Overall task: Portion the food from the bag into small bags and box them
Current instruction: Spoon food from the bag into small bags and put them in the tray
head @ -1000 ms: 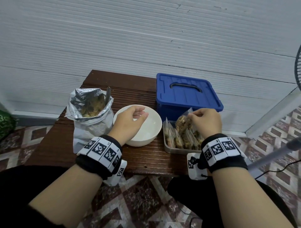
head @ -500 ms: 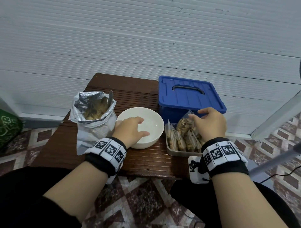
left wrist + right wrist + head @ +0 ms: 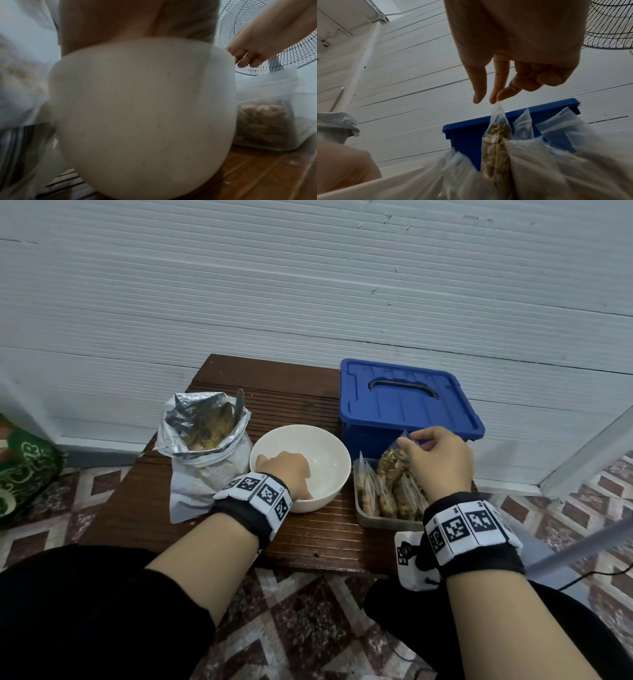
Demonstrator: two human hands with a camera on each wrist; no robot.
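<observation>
Pinching small bag (image 3: 496, 136) top in right hand (image 3: 440, 462) fingers (image 3: 494, 86) over clear tray (image 3: 383, 520) | left hand (image 3: 286, 470) gripping white bowl (image 3: 323, 455) rim, bench (image 3: 308, 537) near edge

White ribbed panel wall (image 3: 308, 285) behind, with some scuffs. Floor (image 3: 308, 628) is patterned tile, reddish-brown and white diamonds. Low dark wood slatted surface (image 3: 308, 539) against the wall, a wire fan (image 3: 274, 40) off right. Light's pretty dim and flat.
</observation>
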